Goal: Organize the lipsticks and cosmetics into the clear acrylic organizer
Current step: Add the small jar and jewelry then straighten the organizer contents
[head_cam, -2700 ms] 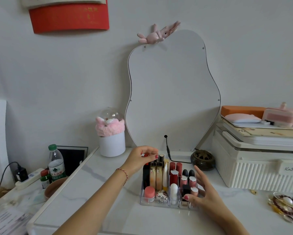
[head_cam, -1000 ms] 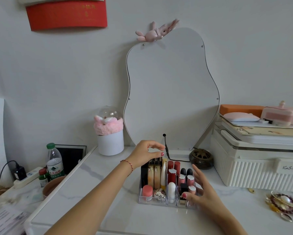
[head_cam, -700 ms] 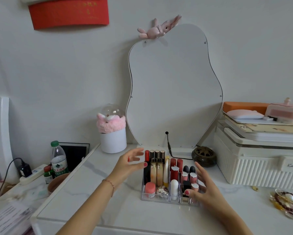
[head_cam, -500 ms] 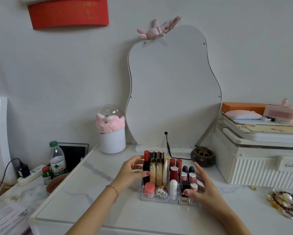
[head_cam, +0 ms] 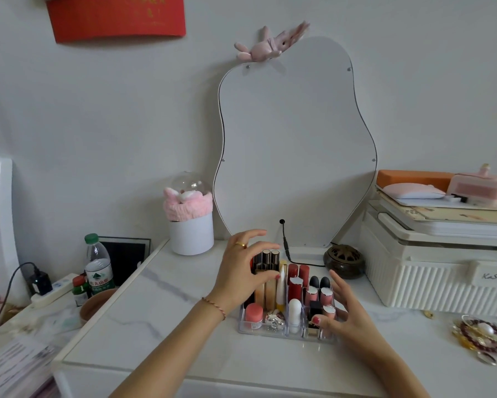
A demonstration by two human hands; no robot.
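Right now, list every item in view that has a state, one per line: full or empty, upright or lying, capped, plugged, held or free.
Acrylic organizer: on the desk, mostly filled.
Lipsticks: upright, capped, in compartments.
Left hand: wrapped around the tall back-row tubes.
Right hand: open, fingertips at the organizer's right side.
Water bottle: upright, capped.
Power strip: charger plugged in.
Mirror: leaning against the wall.

Left hand [head_cam: 243, 271] curled around tall tubes [head_cam: 266, 261] in the organizer [head_cam: 270, 330]; right hand [head_cam: 346, 314] touched its right edge.
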